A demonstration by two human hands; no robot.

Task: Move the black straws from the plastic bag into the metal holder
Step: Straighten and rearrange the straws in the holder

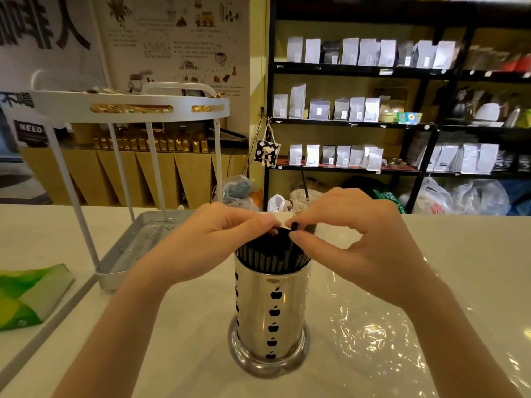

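A shiny metal holder [270,314] with apple-shaped cutouts stands on the white counter in front of me. Several black straws [273,254] fill it and stick out of its top. My left hand [207,239] and my right hand [359,237] meet just above the holder. My right thumb and forefinger pinch the top of one black straw [294,226] that stands a little higher than the rest. My left fingertips pinch at the straw tops right beside it. The clear plastic bag [382,334] lies flat and crumpled on the counter to the right of the holder.
A white two-tier rack [129,107] with a metal tray base [138,239] stands at the left. A green pouch [28,294] lies at the far left edge. A plastic cup with a straw [304,196] stands behind my hands. Shelves of bags fill the background.
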